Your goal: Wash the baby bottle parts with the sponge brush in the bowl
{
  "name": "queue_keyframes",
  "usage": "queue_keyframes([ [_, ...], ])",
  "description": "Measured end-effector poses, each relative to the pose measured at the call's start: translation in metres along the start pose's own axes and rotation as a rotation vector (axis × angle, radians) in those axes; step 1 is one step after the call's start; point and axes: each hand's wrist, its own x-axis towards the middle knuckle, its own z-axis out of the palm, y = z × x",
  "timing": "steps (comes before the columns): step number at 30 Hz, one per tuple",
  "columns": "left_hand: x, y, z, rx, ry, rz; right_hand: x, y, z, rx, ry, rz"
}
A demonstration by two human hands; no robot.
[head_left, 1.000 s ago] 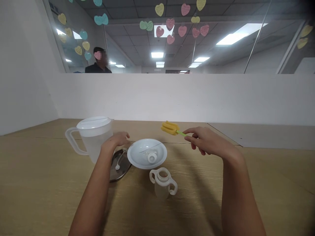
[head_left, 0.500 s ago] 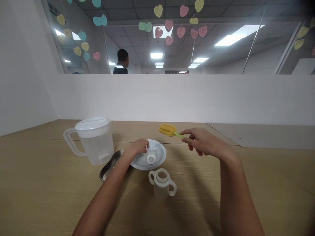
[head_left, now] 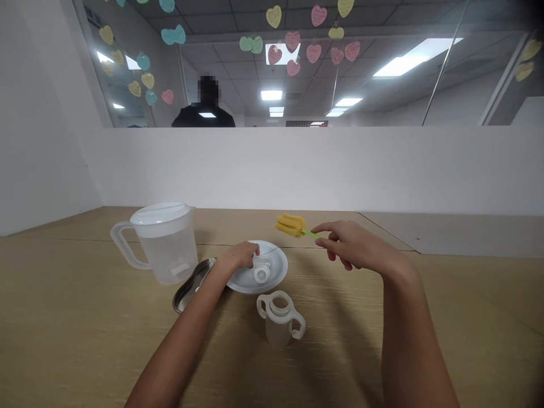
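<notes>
Wood-grain laminate covered the desk [head_left: 85,340] you sat at, and everything is placed here relative to the white bowl [head_left: 278,266] near its middle. Beyond the bowl rose a white partition wall [head_left: 318,170], with a person in dark clothing [head_left: 204,116] behind it and paper hearts [head_left: 293,42] on the glass above. Left of the bowl stood the translucent lidded pitcher [head_left: 164,241], upright and holding water. Tucked between the pitcher and the bowl, partly under your forearm, lay a small metal tray [head_left: 189,286]. Just in front of the bowl stood the two-handled cup body [head_left: 280,320], upright, its mouth open with no top fitted.

Your left hand [head_left: 242,255] rested inside the bowl's left side, fingers curled and closing on a clear part lying there beside the white ring cap [head_left: 260,275]; whether it was truly gripped, I cannot tell. Your right hand [head_left: 348,243] hovered right of the bowl, thumb and fingertips pinching the green handle of the yellow sponge brush [head_left: 290,224], whose head hung in the air just above the bowl's far rim.

Judged from this, the cup was already taken apart and its pieces lay in the bowl; the brush touched nothing, so scrubbing, rinsing and reassembly all looked undone.
</notes>
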Motion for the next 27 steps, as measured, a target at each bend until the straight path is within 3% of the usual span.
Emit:
queue_keyframes([
  [18, 0.001, -0.001, 0.003, 0.012, -0.028, -0.026, -0.001, -0.001, -0.001, 0.007, -0.012, 0.022],
  [27, 0.007, -0.001, 0.012, 0.024, 0.08, 0.076, -0.001, -0.002, 0.0, 0.002, -0.017, 0.022],
])
